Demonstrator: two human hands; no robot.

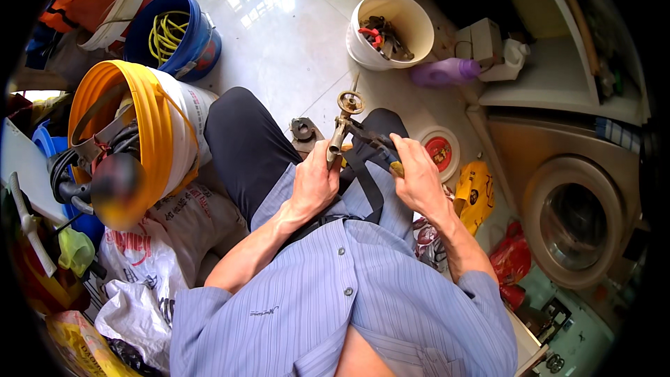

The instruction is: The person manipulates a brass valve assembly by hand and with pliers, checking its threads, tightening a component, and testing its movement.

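Note:
My left hand (314,183) is closed around the lower body of a worn brass valve (338,135), holding it up between my knees. The valve's round handwheel (351,102) points away from me. In my right hand (420,177) are pliers (377,141) with dark, yellow-marked handles. Their head meets the valve just below the handwheel; whether the jaws grip it I cannot tell. Beyond my left hand, between my knees, sits a grey metal part (304,130) with a round opening.
Ahead stands a white bucket (361,47) of tools, beside a purple bottle (447,72). A yellow-rimmed bucket (162,126), a blue bucket (204,43) and white sacks (143,251) crowd my left. To the right are a round white lid (452,141), a yellow bag (476,192) and a washing machine (520,160).

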